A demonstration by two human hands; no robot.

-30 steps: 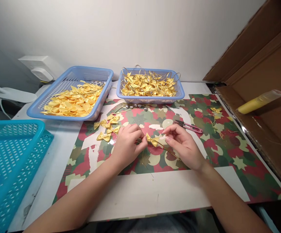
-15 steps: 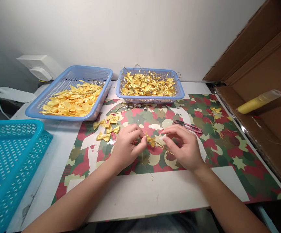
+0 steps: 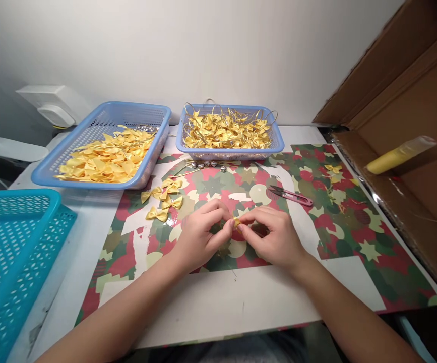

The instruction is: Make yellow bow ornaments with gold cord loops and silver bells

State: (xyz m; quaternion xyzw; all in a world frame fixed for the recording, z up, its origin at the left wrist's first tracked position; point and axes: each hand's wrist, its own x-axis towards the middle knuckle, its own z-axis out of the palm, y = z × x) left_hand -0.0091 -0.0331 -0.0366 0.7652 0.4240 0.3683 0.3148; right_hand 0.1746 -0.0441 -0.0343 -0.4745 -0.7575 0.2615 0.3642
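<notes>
A small yellow ribbon bow (image 3: 237, 222) is pinched between my two hands above the patterned sheet, mostly covered by fingertips. My left hand (image 3: 207, 229) grips its left side with thumb and forefinger. On the other side, my right hand (image 3: 273, 234) has its thumb and forefinger closed on the bow's right part. Several loose yellow bows (image 3: 165, 199) lie left of my hands. Thread snips (image 3: 291, 195) with pink handles rest beyond my right hand. Silver jingle bells (image 3: 206, 165) on gold cord lie farther back.
A blue basket (image 3: 39, 174) of yellow bows stands at back left, another blue basket (image 3: 229, 153) of corded bows at back centre. A teal basket (image 3: 57, 222) is at the left edge. On the right are a cardboard box (image 3: 399, 91) and a yellow tube (image 3: 399, 155).
My right hand has moved left and closed its fingertips onto the bow, which now shows less between the hands. The left hand still grips it. The view has shifted slightly.
</notes>
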